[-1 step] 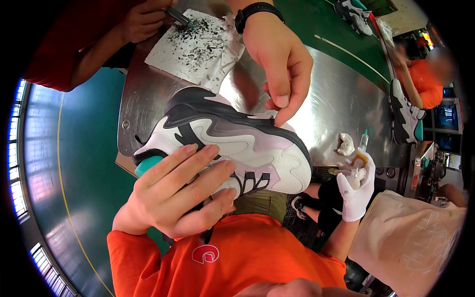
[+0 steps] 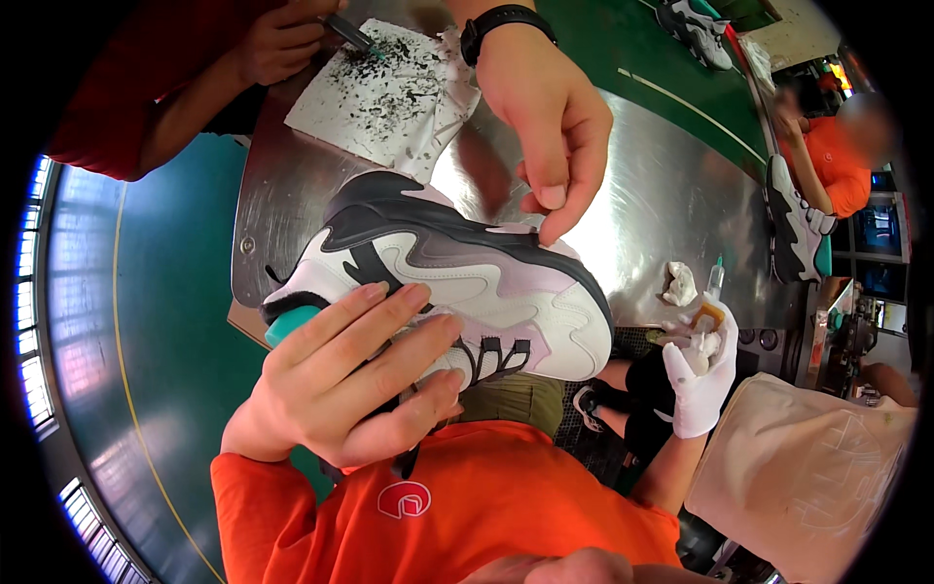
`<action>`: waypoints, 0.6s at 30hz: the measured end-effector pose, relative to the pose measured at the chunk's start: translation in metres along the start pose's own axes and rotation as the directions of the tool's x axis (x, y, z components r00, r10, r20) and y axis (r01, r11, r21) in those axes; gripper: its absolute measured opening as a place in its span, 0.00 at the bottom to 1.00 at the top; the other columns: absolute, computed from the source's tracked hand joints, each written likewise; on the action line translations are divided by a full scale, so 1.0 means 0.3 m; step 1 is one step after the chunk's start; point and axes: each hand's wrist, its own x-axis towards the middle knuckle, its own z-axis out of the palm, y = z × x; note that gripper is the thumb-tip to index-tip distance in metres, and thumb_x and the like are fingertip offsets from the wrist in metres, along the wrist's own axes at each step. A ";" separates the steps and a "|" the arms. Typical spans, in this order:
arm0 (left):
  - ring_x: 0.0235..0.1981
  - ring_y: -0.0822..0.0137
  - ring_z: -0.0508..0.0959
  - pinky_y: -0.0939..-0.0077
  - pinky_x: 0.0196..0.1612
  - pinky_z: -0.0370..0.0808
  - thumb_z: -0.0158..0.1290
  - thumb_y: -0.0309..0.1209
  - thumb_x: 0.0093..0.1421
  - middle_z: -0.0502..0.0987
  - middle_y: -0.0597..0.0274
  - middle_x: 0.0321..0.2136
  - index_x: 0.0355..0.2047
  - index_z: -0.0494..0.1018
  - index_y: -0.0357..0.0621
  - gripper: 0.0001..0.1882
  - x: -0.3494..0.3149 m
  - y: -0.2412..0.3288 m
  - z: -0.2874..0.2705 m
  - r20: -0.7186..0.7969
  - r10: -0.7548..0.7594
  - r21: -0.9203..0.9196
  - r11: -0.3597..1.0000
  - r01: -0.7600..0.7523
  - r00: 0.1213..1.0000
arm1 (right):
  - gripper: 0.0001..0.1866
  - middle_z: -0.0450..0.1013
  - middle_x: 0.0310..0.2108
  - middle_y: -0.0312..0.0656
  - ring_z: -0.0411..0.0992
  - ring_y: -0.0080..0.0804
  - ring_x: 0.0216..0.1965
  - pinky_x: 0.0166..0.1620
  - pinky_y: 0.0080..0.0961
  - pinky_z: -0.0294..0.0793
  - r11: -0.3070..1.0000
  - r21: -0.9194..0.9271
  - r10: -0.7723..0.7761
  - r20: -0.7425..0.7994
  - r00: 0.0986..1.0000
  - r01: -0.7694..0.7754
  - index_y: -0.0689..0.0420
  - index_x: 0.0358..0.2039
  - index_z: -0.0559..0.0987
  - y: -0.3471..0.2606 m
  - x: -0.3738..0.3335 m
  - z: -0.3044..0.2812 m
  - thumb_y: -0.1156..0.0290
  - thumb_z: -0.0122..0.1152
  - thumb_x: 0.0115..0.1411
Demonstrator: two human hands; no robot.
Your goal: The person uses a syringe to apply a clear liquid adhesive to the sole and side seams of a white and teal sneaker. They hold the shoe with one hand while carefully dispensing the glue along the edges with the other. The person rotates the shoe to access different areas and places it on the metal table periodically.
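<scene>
A white, grey and pale lilac sneaker (image 2: 457,282) with a black sole edge lies tilted on its side above my lap, its toe to the right. My left hand (image 2: 360,375) is bare and closed over its upper near the laces, and teal lining shows at the collar. White-gloved, my right hand (image 2: 702,380) is closed at the right around a white wad (image 2: 699,348) and a yellow-brown piece (image 2: 708,313). From the far side a co-worker's hand (image 2: 559,146) with a black watch touches the sole edge near the toe.
Black crumbs cover a white sheet (image 2: 341,117) on the metal table (image 2: 671,175). At the far left another co-worker's hand (image 2: 282,44) holds a dark tool (image 2: 350,34). A crumpled wad (image 2: 680,283) and a clear needle-tipped applicator (image 2: 716,277) lie near my glove. Another sneaker (image 2: 796,224) stands right.
</scene>
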 end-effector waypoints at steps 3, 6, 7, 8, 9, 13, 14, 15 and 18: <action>0.40 0.57 0.81 0.67 0.44 0.79 0.58 0.38 0.58 0.82 0.62 0.35 0.32 0.71 0.50 0.09 0.010 0.002 -0.005 0.011 -0.001 -0.008 1.000 0.001 1.000 | 0.35 0.69 0.44 0.41 0.72 0.27 0.42 0.45 0.23 0.74 0.999 0.042 0.009 -0.006 1.000 -0.009 0.61 0.58 0.65 0.003 -0.012 -0.009 0.82 0.63 0.46; 0.39 0.56 0.81 0.66 0.43 0.79 0.58 0.39 0.57 0.82 0.60 0.34 0.33 0.71 0.50 0.11 0.011 0.000 -0.005 0.017 0.007 -0.012 1.000 -0.007 1.000 | 0.35 0.68 0.44 0.42 0.72 0.28 0.42 0.47 0.24 0.73 0.998 0.045 0.038 -0.027 0.999 -0.037 0.61 0.58 0.66 -0.002 -0.021 -0.010 0.82 0.62 0.46; 0.39 0.56 0.81 0.66 0.43 0.79 0.59 0.39 0.57 0.82 0.60 0.34 0.33 0.71 0.49 0.11 0.013 -0.001 -0.004 0.015 0.008 -0.015 1.000 -0.008 1.000 | 0.35 0.68 0.44 0.42 0.72 0.28 0.42 0.48 0.24 0.73 0.998 0.041 0.053 -0.035 0.998 -0.052 0.61 0.57 0.66 -0.007 -0.020 -0.009 0.82 0.63 0.46; 0.39 0.56 0.81 0.66 0.43 0.79 0.59 0.39 0.57 0.82 0.60 0.34 0.33 0.71 0.49 0.11 0.015 -0.002 -0.002 0.013 0.009 -0.018 1.000 -0.009 1.000 | 0.35 0.68 0.44 0.42 0.72 0.28 0.42 0.48 0.24 0.72 0.997 0.036 0.069 -0.043 0.997 -0.067 0.62 0.57 0.66 -0.009 -0.019 -0.009 0.82 0.63 0.46; 0.39 0.56 0.81 0.65 0.43 0.79 0.59 0.39 0.56 0.82 0.60 0.35 0.34 0.71 0.49 0.11 0.017 -0.002 -0.001 0.011 0.010 -0.021 1.000 -0.010 1.000 | 0.35 0.68 0.43 0.41 0.72 0.28 0.42 0.48 0.24 0.72 0.997 0.036 0.070 -0.047 0.996 -0.069 0.61 0.57 0.66 -0.009 -0.019 -0.009 0.82 0.63 0.46; 0.40 0.52 0.82 0.60 0.45 0.79 0.62 0.45 0.54 0.82 0.57 0.36 0.36 0.70 0.50 0.18 0.013 0.000 -0.010 0.052 -0.002 -0.028 1.000 0.004 0.999 | 0.35 0.69 0.43 0.40 0.72 0.27 0.42 0.48 0.24 0.72 0.998 0.023 0.063 -0.036 0.997 -0.062 0.61 0.57 0.66 -0.012 -0.010 -0.002 0.82 0.63 0.46; 0.40 0.52 0.82 0.60 0.45 0.79 0.62 0.45 0.54 0.82 0.57 0.36 0.37 0.70 0.50 0.18 0.012 -0.001 -0.009 0.052 -0.001 -0.028 1.000 0.003 0.999 | 0.35 0.69 0.43 0.40 0.72 0.27 0.42 0.48 0.24 0.72 0.998 0.016 0.058 -0.031 0.998 -0.058 0.61 0.57 0.66 -0.012 -0.007 0.000 0.82 0.63 0.46; 0.40 0.52 0.82 0.60 0.45 0.79 0.62 0.45 0.54 0.82 0.57 0.36 0.37 0.70 0.50 0.18 0.011 -0.003 -0.008 0.053 -0.001 -0.028 1.000 0.002 0.999 | 0.35 0.69 0.43 0.40 0.72 0.27 0.42 0.48 0.24 0.72 0.999 0.020 0.050 -0.027 0.998 -0.049 0.61 0.57 0.66 -0.010 -0.005 0.003 0.82 0.63 0.46; 0.40 0.52 0.82 0.60 0.45 0.79 0.61 0.45 0.54 0.82 0.57 0.36 0.37 0.70 0.50 0.18 0.012 -0.002 -0.010 0.055 -0.005 -0.022 1.000 0.006 0.998 | 0.35 0.70 0.43 0.40 0.72 0.27 0.43 0.48 0.24 0.73 1.000 0.000 0.011 -0.011 1.000 -0.011 0.61 0.57 0.66 -0.009 0.005 0.014 0.82 0.64 0.46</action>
